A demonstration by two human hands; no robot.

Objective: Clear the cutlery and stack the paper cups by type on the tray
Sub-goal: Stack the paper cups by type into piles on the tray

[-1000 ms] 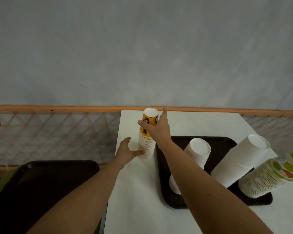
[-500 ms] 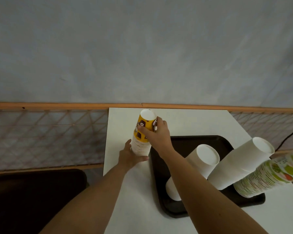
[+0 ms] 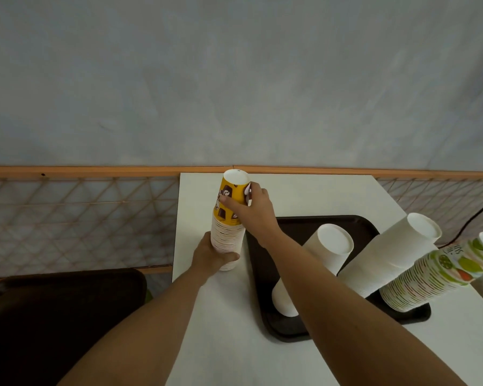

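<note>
A tall upside-down stack of yellow patterned paper cups (image 3: 229, 218) stands on the white table (image 3: 221, 330), just left of the black tray (image 3: 287, 330). My left hand (image 3: 212, 254) grips the stack near its bottom. My right hand (image 3: 251, 207) grips it near the top. On the tray stand three more inverted stacks: a short white stack (image 3: 326, 252), a taller white stack (image 3: 393, 252), and a green fruit-print stack (image 3: 435, 274) at the right edge. No cutlery is in view.
A wooden rail with a lattice fence (image 3: 78, 218) runs behind the table, under a grey wall. A second dark tray (image 3: 67, 302) lies at the lower left, beside the table. A black cable (image 3: 474, 218) hangs at the far right.
My left hand has gone from open beside the yellow stack to wrapped around its base. The right hand stays on the top. The view has shifted slightly.
</note>
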